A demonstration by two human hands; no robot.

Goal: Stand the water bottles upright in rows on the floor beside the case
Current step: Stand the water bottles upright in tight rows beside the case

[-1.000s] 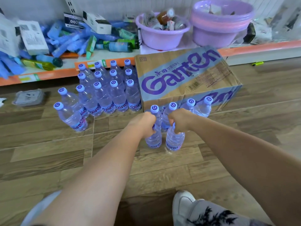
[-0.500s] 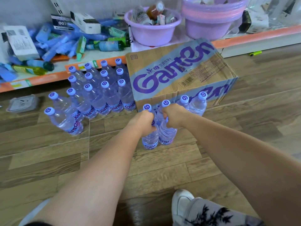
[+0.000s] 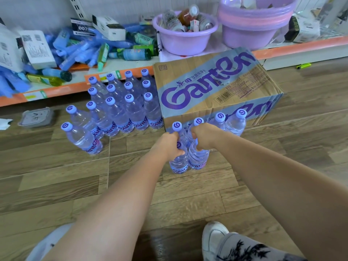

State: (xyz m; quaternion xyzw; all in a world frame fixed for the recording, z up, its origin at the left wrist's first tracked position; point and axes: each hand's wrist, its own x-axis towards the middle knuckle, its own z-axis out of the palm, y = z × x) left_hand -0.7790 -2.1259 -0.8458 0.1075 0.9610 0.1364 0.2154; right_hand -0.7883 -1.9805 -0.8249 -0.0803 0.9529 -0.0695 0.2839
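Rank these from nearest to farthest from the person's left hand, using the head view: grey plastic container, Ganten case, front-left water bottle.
From the left hand:
1. Ganten case, directly behind the hand.
2. Front-left water bottle, standing on the floor to the left.
3. Grey plastic container, farther left, near the shelf.

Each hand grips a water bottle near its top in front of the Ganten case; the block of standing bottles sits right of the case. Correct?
No. In the head view the block of standing bottles sits left of the Ganten case, not right. The left hand and right hand do grip the left bottle and right bottle near their tops.
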